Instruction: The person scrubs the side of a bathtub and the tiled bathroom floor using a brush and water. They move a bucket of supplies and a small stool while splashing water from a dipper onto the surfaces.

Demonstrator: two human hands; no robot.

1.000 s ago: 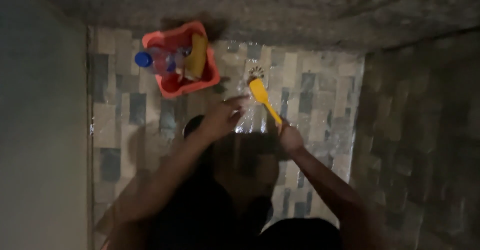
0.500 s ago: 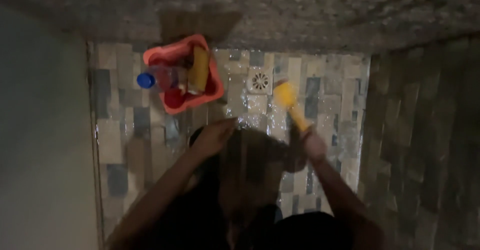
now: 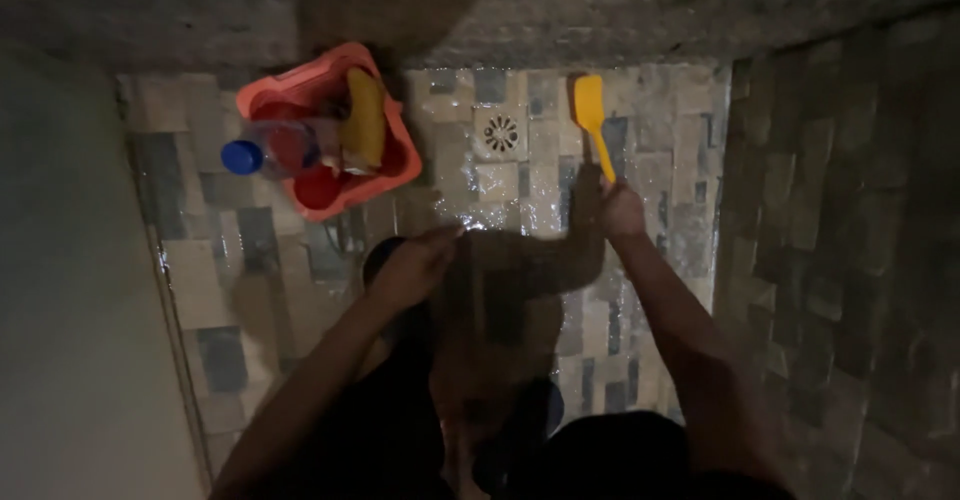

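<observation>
Yellow plastic fills the right hand (image 3: 622, 210), which grips the handle of a scrubbing brush (image 3: 591, 120) whose head reaches toward the floor's far edge, just right of the round drain (image 3: 500, 134). Left hand (image 3: 415, 265) hovers loosely curled and holds nothing, over the wet tiled floor (image 3: 530, 185). Near the far-left corner sits an orange caddy (image 3: 385, 110) holding a blue-capped bottle (image 3: 262, 152) and a yellow bottle (image 3: 365, 120).

One clear plastic bottle (image 3: 268, 152) with a blue cap lies on its side across the left rim of the red caddy (image 3: 300, 85), far left on the wet tiled floor. Its label is unreadable. A yellow bottle (image 3: 365, 120) lies beside it in the caddy.
</observation>
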